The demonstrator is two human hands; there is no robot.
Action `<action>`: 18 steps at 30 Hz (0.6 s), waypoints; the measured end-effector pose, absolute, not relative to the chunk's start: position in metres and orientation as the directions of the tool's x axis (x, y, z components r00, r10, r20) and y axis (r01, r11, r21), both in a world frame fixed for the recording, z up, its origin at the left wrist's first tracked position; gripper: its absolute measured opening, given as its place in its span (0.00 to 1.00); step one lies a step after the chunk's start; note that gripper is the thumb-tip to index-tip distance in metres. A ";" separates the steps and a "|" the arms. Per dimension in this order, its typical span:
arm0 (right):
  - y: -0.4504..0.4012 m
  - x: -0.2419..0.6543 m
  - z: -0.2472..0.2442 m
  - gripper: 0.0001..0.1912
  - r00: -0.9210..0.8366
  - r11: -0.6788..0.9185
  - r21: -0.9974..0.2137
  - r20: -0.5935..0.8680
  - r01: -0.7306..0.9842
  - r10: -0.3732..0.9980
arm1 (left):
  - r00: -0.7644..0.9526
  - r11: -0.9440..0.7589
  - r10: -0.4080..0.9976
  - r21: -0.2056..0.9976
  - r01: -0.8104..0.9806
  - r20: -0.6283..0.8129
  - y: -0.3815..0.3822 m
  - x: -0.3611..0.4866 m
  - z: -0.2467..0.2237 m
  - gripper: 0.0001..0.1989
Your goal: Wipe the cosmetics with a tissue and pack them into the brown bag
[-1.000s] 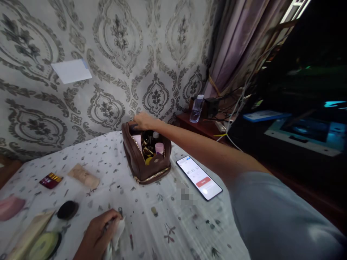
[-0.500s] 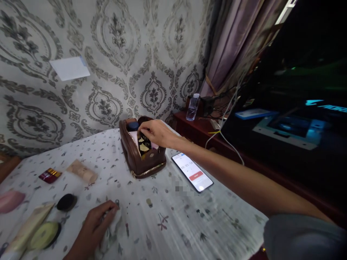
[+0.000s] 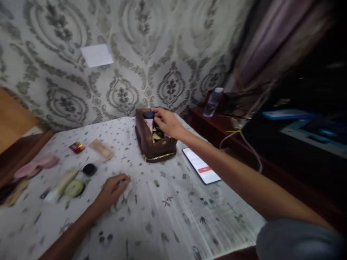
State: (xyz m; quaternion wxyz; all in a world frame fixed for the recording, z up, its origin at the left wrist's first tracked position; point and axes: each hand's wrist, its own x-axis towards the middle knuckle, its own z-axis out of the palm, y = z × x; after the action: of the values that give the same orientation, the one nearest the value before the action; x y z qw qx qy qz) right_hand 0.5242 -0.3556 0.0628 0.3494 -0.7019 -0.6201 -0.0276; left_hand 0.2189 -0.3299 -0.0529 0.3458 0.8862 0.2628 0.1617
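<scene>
A brown zip-up toiletry bag (image 3: 155, 150) stands unzipped on the patterned sheet, with a dark blue cap (image 3: 148, 115) and black-and-gold items (image 3: 157, 135) showing inside. Over its opening is my right hand (image 3: 167, 122), fingers bent together at the blue cap's right side; what they pinch, if anything, is hidden. My left hand (image 3: 114, 188) rests on the sheet with its fingers curled around something whitish and crumpled, too blurred to name. Left of that hand lie a yellow-green round container (image 3: 75, 188), a black-lidded jar (image 3: 89, 169) and a pale tube (image 3: 61, 184).
A phone (image 3: 202, 168) lies right of the bag, partly under my right forearm. Farther left are a beige tube (image 3: 101, 149), a red-and-gold packet (image 3: 76, 147) and a pink object (image 3: 38, 166). A clear bottle (image 3: 213, 102) and cables (image 3: 252, 144) occupy the dark red furniture behind.
The view has swung left and everything appears shifted right, bringing more items at the left into sight. My right hand stays at the bag's opening; my left hand stays on the sheet.
</scene>
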 end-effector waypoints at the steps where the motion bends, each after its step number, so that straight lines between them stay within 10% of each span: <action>1: -0.358 0.521 0.061 0.22 0.209 0.066 -0.430 0.561 0.900 0.801 | 0.813 -0.634 0.570 0.692 0.344 0.118 -0.330 0.219 -0.053 0.19; 8: -0.391 0.455 0.049 0.16 -0.041 0.423 -0.311 0.765 0.851 0.643 | 0.860 -0.786 0.457 0.556 0.271 0.227 -0.336 0.216 -0.056 0.15; 18: -0.400 0.377 -0.023 0.12 -0.090 0.459 -0.610 0.536 0.646 0.839 | 0.957 -0.986 0.168 0.062 0.158 0.236 -0.356 0.176 -0.060 0.06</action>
State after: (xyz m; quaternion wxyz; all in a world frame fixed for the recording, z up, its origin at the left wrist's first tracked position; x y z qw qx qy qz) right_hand 0.3768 -0.3999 -0.0232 0.4431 -0.5086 -0.7301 0.1092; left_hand 0.1758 -0.3563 -0.0599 0.0211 0.9890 0.0822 0.1213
